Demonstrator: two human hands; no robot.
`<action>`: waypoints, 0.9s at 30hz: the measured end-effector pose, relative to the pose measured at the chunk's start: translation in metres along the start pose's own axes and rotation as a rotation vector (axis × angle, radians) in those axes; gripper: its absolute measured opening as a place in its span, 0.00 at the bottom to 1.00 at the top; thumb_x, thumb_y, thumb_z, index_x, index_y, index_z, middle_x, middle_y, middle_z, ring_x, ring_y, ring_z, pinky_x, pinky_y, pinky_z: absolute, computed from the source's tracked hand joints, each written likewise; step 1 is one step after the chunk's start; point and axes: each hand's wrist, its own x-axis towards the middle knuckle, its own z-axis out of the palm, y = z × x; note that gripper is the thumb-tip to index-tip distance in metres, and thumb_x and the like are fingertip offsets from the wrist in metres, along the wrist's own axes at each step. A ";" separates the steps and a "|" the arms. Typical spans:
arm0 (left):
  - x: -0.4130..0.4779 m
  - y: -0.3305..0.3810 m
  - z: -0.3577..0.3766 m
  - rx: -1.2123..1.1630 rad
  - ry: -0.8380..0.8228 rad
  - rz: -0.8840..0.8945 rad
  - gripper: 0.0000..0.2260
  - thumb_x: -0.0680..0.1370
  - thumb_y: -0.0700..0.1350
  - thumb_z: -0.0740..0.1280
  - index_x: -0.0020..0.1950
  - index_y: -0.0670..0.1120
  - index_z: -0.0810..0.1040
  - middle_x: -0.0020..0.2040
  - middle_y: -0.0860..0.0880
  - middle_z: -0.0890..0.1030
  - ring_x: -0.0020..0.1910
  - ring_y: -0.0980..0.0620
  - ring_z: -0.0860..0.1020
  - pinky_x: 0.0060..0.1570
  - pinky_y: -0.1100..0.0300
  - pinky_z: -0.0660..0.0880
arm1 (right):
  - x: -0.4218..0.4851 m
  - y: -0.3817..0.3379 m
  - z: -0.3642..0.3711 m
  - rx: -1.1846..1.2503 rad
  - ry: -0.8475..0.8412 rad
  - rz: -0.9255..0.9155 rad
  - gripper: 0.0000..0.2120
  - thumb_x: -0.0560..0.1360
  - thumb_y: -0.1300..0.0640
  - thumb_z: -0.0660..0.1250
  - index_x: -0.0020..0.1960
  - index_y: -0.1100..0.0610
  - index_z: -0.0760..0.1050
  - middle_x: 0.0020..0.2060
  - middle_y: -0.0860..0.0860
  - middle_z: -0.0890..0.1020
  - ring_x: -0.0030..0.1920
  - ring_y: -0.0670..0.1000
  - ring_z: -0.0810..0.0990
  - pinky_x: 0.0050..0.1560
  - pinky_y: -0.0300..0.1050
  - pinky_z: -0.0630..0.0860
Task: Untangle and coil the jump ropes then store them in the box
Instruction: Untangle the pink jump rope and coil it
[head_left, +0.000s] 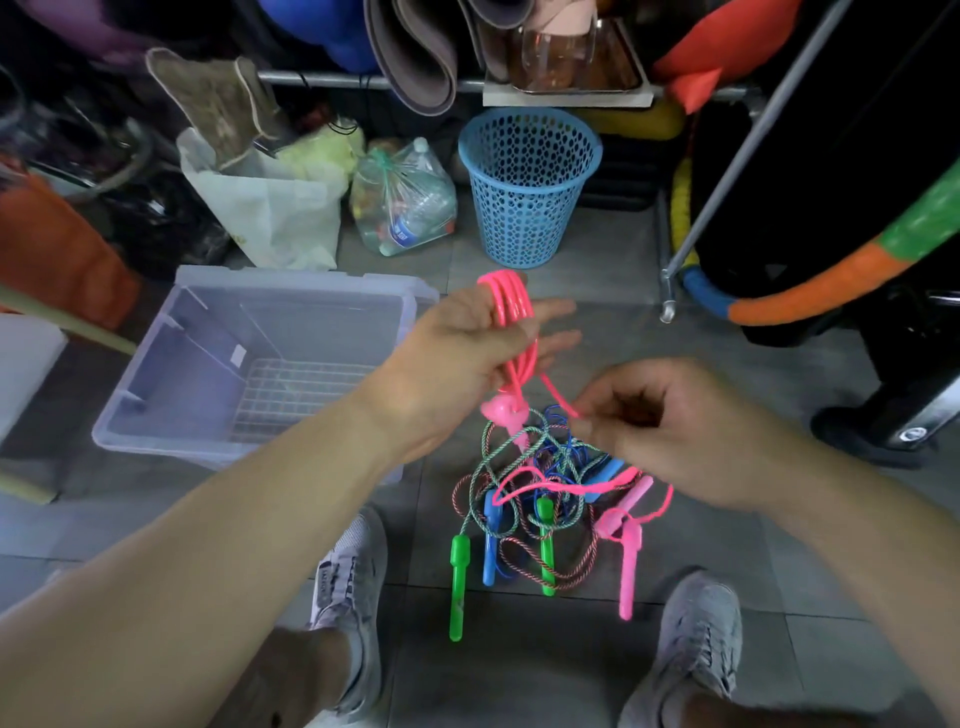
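Observation:
My left hand is raised over the floor with several loops of the pink jump rope wound around its fingers; one pink handle hangs below the palm. My right hand pinches the same pink cord a little lower and to the right. Under both hands a tangled pile of ropes lies on the tiles, with green handles, blue handles and a second pink handle. The clear plastic box stands open on the left.
A blue perforated basket stands behind the pile, with plastic bags to its left. A metal rack leg and foam-wrapped hoops are at the right. My two grey shoes frame the pile on grey tiles.

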 end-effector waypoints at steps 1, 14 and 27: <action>-0.001 -0.002 0.002 0.050 -0.027 -0.013 0.12 0.82 0.30 0.56 0.56 0.45 0.72 0.62 0.43 0.80 0.60 0.44 0.82 0.61 0.55 0.78 | -0.001 -0.001 0.002 -0.113 -0.024 -0.017 0.06 0.75 0.52 0.73 0.40 0.45 0.81 0.33 0.42 0.83 0.33 0.40 0.77 0.40 0.43 0.75; -0.010 -0.008 0.005 0.271 -0.350 -0.265 0.20 0.80 0.48 0.63 0.61 0.31 0.75 0.32 0.46 0.77 0.27 0.51 0.70 0.34 0.59 0.70 | 0.001 -0.004 -0.019 -0.106 0.483 -0.244 0.14 0.62 0.46 0.82 0.41 0.51 0.81 0.31 0.46 0.75 0.32 0.42 0.71 0.35 0.31 0.66; -0.002 0.008 -0.009 -0.597 -0.252 -0.297 0.08 0.79 0.44 0.61 0.45 0.42 0.76 0.28 0.53 0.74 0.24 0.57 0.73 0.34 0.66 0.69 | 0.002 0.005 -0.012 0.370 0.000 0.100 0.09 0.72 0.51 0.71 0.35 0.51 0.76 0.27 0.53 0.77 0.30 0.52 0.76 0.36 0.44 0.73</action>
